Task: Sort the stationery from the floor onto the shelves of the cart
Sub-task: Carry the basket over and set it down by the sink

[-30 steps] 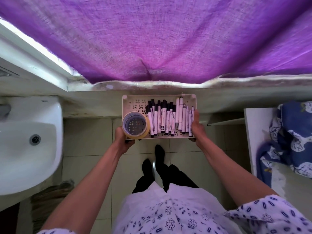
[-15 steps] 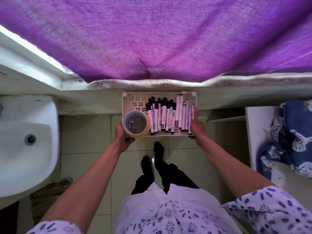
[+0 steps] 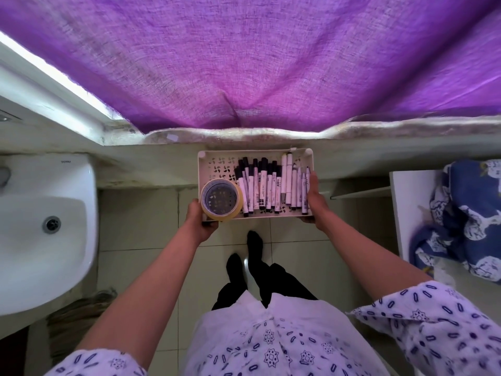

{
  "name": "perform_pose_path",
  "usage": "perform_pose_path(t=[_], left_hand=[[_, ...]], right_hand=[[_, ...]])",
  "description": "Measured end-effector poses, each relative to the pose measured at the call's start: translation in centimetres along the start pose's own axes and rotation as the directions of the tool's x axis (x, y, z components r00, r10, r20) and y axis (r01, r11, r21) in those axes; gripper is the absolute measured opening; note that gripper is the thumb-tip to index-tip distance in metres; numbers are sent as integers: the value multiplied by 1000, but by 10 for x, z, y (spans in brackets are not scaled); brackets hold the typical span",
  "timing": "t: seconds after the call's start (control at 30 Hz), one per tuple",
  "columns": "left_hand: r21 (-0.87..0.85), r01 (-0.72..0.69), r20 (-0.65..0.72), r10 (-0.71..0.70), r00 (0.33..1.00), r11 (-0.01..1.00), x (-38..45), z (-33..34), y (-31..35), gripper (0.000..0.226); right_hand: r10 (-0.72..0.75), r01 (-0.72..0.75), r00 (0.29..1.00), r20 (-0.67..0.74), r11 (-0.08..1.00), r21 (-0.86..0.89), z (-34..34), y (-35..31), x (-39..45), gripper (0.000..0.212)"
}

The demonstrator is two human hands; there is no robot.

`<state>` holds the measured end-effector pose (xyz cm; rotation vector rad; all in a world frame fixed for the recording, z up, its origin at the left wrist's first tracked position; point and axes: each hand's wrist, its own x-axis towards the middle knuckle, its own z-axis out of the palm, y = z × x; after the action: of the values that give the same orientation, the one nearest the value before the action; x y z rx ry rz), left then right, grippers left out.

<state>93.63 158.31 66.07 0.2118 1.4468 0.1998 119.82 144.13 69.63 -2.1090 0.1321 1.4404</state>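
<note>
Tray (image 3: 217, 164) of markers (image 3: 267, 185): both hands grip near corners, fingers curled.

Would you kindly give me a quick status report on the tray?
Left hand and right hand grip tray ends. Markers and tape roll inside. Ledge just beyond.

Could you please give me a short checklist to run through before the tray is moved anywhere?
1. Left hand grips the near left corner of the tray: ok.
2. Right hand grips the tray's right side: ok.
3. Tape roll sits inside the tray, overhanging the near left edge a little: cannot tell if secure.
4. Markers lie flat in a row, none over the rim: ok.
5. Floor beside the feet is free of obstacles: ok.
6. Cart frame in view: not ok.
</note>
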Motion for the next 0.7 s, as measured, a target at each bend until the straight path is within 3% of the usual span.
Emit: perform_pose_path(t=[0.2, 0.6, 0.7], left_hand=[[-56, 6, 24, -5, 1000, 998, -10, -7, -9, 19], [-74, -151, 168, 161, 973, 986, -27, -22, -23, 30], [-24, -128, 131, 130, 983, 991, -31, -25, -26, 31]], right_hand=[[-6, 5, 1000, 20, 1000, 17, -3, 13, -11, 96], [-33, 32, 999, 15, 996, 79, 8, 35, -24, 94], [-59, 58, 998, 10, 995, 82, 10, 40, -27, 94]])
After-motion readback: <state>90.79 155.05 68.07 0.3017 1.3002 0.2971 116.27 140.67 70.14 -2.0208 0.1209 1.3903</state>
